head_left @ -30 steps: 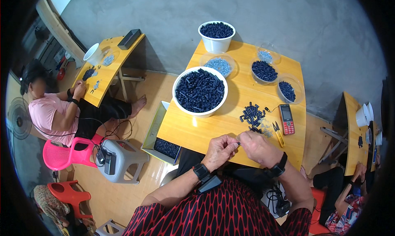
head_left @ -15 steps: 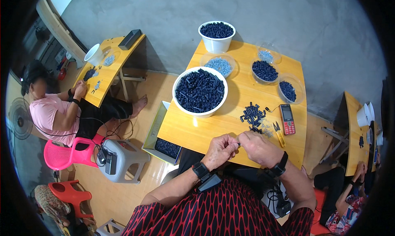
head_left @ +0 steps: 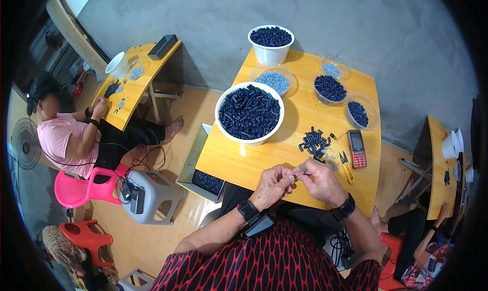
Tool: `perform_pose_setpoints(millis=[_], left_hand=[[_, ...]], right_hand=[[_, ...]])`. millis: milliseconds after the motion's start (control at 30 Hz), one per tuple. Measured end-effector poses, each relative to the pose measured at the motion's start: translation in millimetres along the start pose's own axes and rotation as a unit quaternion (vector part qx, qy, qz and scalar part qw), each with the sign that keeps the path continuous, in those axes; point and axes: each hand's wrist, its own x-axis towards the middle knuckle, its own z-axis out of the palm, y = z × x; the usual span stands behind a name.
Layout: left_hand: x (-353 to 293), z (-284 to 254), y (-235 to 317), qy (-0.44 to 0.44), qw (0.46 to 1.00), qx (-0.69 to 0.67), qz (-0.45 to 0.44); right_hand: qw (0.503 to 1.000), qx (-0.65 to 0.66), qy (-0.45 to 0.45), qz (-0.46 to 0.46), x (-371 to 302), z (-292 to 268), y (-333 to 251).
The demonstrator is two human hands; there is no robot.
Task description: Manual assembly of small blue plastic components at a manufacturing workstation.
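Observation:
Over the near edge of the wooden table, my left hand [head_left: 273, 187] pinches a small black piece [head_left: 295, 176] between thumb and fingertips. My right hand [head_left: 321, 182] meets it from the other side, its fingers closed at the piece; anything else in them is too small to make out. Just beyond lies a loose heap of black plastic tubes [head_left: 314, 140], with a scatter of small clear and silvery bits [head_left: 333, 160] beside it. Yellow-handled snips [head_left: 346, 168] rest next to a red and black keypad phone [head_left: 357, 150].
A large white tub [head_left: 249, 112] of black tubes stands on the table [head_left: 223, 161], a second white tub [head_left: 271, 43] behind. Clear bowls hold silvery-blue parts [head_left: 274, 81] and black parts [head_left: 330, 88]. An open box [head_left: 188, 179] sits on the floor. Co-workers sit left and right.
My right hand has turned and its fingers have opened out a little at the small black piece. My left hand keeps its pinch in nearly the same place.

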Motion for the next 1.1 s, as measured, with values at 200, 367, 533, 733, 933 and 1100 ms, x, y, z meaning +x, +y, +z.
perform_pose_setpoints(millis=[200,367,533,733,933,1100], left_hand=[[1,0,-2,0.004,1.0,-0.014,-0.007],[1,-2,-3,0.0,1.0,-0.019,-0.003],[1,-2,-5,-0.004,1.0,-0.024,-0.004],[2,-4,-5,-0.01,1.0,-0.027,-0.004],[1,-3,-6,-0.009,1.0,-0.026,-0.009],[2,-2,-5,0.0,0.999,-0.04,-0.011]], right_hand=[[0.991,0.1,0.039,0.08,-9,9,14],[0.983,0.14,0.068,0.097,-13,17,22],[0.98,0.153,0.097,0.084,-16,20,26],[0.997,-0.035,0.032,-0.069,-1,3,1],[0.997,-0.025,0.018,-0.067,3,2,3],[0.98,0.158,0.109,0.045,-12,17,29]])
